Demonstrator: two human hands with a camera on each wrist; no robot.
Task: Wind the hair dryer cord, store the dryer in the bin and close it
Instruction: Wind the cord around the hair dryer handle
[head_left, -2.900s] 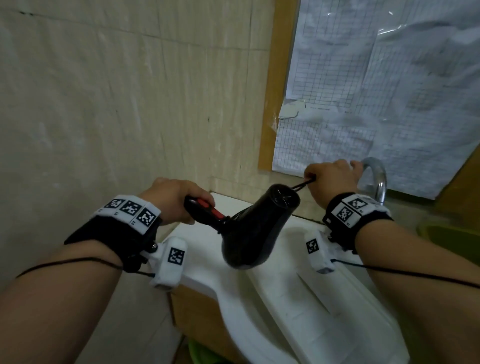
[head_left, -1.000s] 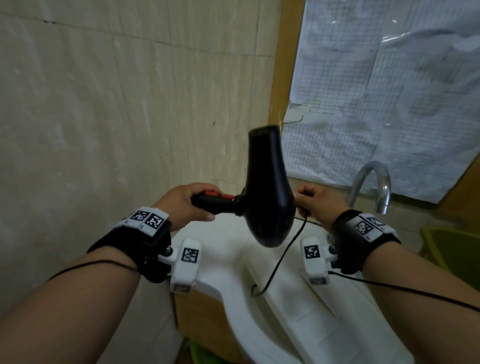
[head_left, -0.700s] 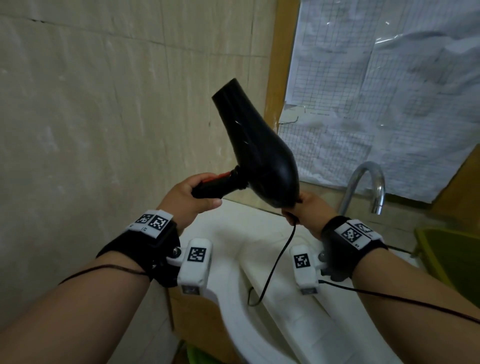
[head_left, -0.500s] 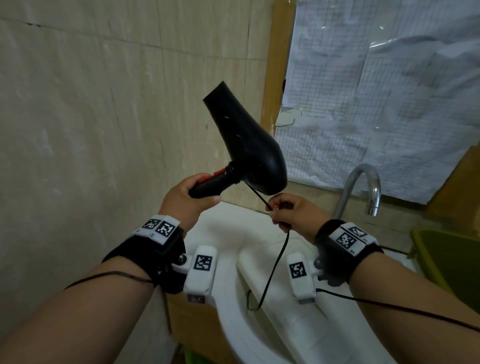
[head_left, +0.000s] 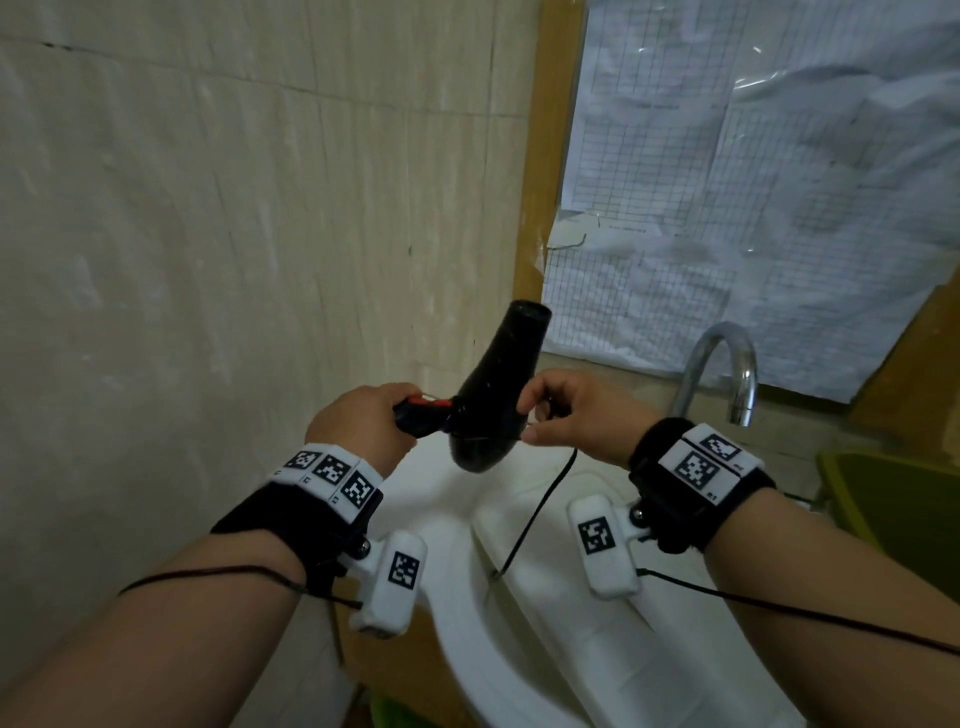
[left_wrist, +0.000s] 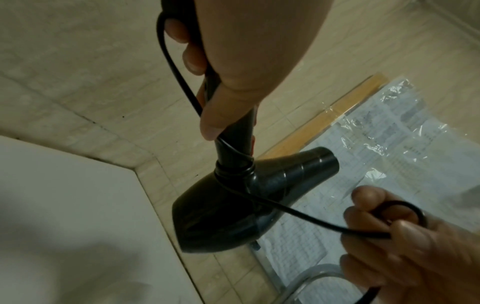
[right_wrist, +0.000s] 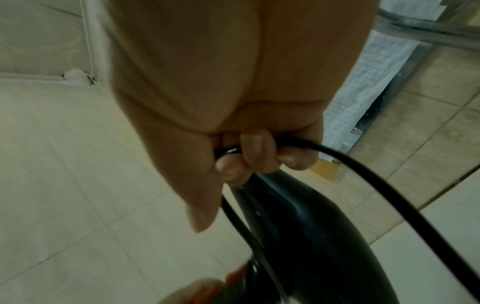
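My left hand (head_left: 363, 421) grips the handle of the black hair dryer (head_left: 493, 400), which has a red switch and its nozzle tilted up and away over the white sink (head_left: 452, 519). In the left wrist view the black cord (left_wrist: 233, 170) circles the neck where the handle meets the dryer (left_wrist: 233, 207) body. My right hand (head_left: 566, 410) pinches the cord (head_left: 540, 514) just right of the body; the loose end hangs down into the basin. In the right wrist view the right hand (right_wrist: 249, 156) has its fingers curled round the cord (right_wrist: 389, 197). A green bin (head_left: 893, 499) stands at the right edge.
A chrome tap (head_left: 727, 364) arches behind my right wrist. Tiled wall (head_left: 208, 260) fills the left. A window covered with gridded paper under plastic (head_left: 753, 182), framed in wood, is behind the sink. Wrist camera cables trail from both arms.
The dryer has swung round in my left hand, nozzle from low to high and now lower again. My right hand carried the cord around the body, adding turns at the handle neck.
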